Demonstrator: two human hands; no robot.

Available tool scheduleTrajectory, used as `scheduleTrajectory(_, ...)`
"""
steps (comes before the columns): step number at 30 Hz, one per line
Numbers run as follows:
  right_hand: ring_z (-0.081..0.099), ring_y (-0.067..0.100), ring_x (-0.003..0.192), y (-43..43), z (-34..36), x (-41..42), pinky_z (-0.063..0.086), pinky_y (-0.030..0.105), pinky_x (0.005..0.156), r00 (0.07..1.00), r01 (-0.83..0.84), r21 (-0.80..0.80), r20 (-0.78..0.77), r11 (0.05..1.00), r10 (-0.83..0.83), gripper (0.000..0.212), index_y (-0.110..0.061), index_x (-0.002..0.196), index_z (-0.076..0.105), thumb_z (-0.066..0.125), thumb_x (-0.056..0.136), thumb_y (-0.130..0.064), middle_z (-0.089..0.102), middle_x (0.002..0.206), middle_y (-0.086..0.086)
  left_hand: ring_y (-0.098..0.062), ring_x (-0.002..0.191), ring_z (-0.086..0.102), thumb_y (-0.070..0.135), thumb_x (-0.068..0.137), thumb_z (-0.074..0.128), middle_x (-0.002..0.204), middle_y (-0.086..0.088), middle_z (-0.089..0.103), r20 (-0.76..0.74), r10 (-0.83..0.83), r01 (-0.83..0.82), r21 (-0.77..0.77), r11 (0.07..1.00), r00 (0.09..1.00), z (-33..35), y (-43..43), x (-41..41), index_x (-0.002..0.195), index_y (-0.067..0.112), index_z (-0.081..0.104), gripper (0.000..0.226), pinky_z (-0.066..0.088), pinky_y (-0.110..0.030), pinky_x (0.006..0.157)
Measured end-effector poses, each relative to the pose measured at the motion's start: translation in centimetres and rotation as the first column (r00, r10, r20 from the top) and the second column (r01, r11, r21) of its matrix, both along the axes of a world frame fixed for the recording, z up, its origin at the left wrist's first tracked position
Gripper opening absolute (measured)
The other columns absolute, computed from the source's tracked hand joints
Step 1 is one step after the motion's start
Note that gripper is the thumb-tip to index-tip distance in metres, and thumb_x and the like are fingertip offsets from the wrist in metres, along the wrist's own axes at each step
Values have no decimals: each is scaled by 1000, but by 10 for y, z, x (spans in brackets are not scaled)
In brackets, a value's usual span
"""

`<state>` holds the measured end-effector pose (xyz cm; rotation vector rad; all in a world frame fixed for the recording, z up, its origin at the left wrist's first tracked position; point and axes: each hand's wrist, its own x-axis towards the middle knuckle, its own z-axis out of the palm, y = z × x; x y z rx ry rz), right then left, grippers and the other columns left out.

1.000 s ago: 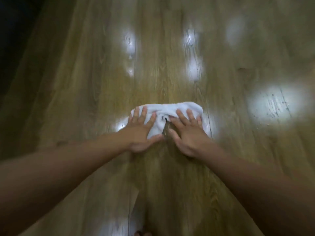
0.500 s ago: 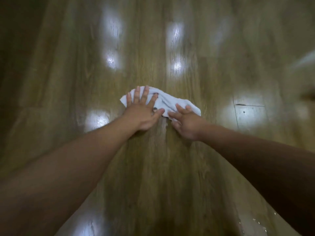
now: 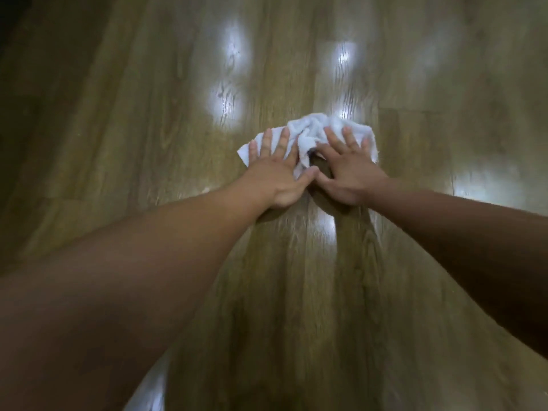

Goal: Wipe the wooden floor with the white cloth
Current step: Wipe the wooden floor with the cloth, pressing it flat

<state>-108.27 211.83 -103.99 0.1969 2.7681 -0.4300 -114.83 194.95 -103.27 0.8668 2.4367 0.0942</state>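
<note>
We see a white cloth (image 3: 308, 134), plain and without any print. The wooden floor (image 3: 148, 114) is olive-brown with darker grain lines that run along the planks, and it carries pale white spots of reflected light. Its far left edge is almost black.

Crumpled white cloth (image 3: 311, 132) on wooden floor (image 3: 148, 114)

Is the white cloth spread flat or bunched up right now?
Bunched: the cloth shows crumpled folds between the left hand and right hand, both pressing it.
</note>
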Motion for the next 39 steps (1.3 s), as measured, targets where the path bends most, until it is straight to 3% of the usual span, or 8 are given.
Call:
scheduleTrajectory(6, -13, 24, 153, -27, 11, 129, -8, 54, 122, 988, -152, -55, -27, 987, 150, 69, -33, 157, 16, 19, 95, -64, 1, 167, -2, -23, 141, -41, 83, 79, -2, 159, 10, -34, 184, 102, -102, -10, 995, 978, 4, -31, 86, 155, 36, -14, 90, -27, -48, 112)
scheduleTrajectory(12, -5, 23, 154, 4, 3, 68, -9, 48, 122, 999, -17, -83, -41, 996, 14, 57, -35, 156, 20, 35, 103, -49, 4, 167, -2, -29, 147, -30, 74, 93, 5, 163, 8, -26, 142, 91, -82, -63, 995, 986, 8, 30, 17, 155, 46, -5, 69, -17, -60, 115)
scheduleTrajectory(15, -11, 27, 153, -18, 5, 59, -12, 56, 120, 993, 115, -111, 6, 987, -115, 63, -30, 158, 17, 33, 100, -49, 2, 167, 0, -28, 147, -31, 73, 93, 3, 163, 7, -27, 118, 132, -128, -41, 991, 984, 6, 31, 34, 156, 43, -7, 71, -18, -59, 116)
scheduleTrajectory(18, -15, 25, 152, -45, 14, 113, -11, 55, 121, 997, 74, -154, -9, 985, -76, 70, -26, 159, 13, 40, 97, -46, -1, 167, 1, -27, 148, -30, 69, 93, 2, 162, 8, -29, 106, 157, -156, -23, 988, 982, 3, -1, 93, 157, 35, -11, 73, -17, -55, 118)
scheduleTrajectory(22, -15, 22, 152, -41, 32, 181, -12, 47, 121, 953, -211, -145, 190, 967, 237, 75, -27, 158, 8, 40, 96, -53, -3, 166, 4, -28, 142, -40, 71, 93, 1, 147, 8, -48, 190, 111, -91, -114, 989, 975, 10, -31, 143, 153, 34, -23, 74, -22, -54, 116)
scheduleTrajectory(26, -9, 21, 153, -5, 41, 167, -2, 46, 124, 939, -141, -62, 309, 988, 153, 65, -27, 159, 8, 30, 102, -51, -5, 167, 2, -31, 144, -37, 72, 94, 5, 156, 5, -41, 254, 165, -113, -206, 972, 953, 22, -10, 126, 155, 38, -15, 73, -16, -59, 117)
scheduleTrajectory(31, -7, 18, 153, 59, 18, 137, -1, 34, 123, 992, 13, -36, 127, 999, -9, 67, -18, 159, 10, 30, 104, -52, -5, 167, 6, -37, 148, -27, 78, 91, 5, 163, 1, -29, 171, 217, -188, -175, 967, 961, 31, 77, 85, 158, 38, -3, 78, -8, -62, 117)
scheduleTrajectory(39, -3, 25, 153, 112, 7, 60, -6, 40, 121, 990, 108, -77, -79, 991, -114, 62, -18, 159, 14, 25, 105, -47, 1, 166, 11, -36, 151, -18, 77, 91, 6, 167, -6, -13, 61, 221, -215, -100, 972, 973, 21, 153, 37, 158, 39, 6, 76, -7, -54, 120)
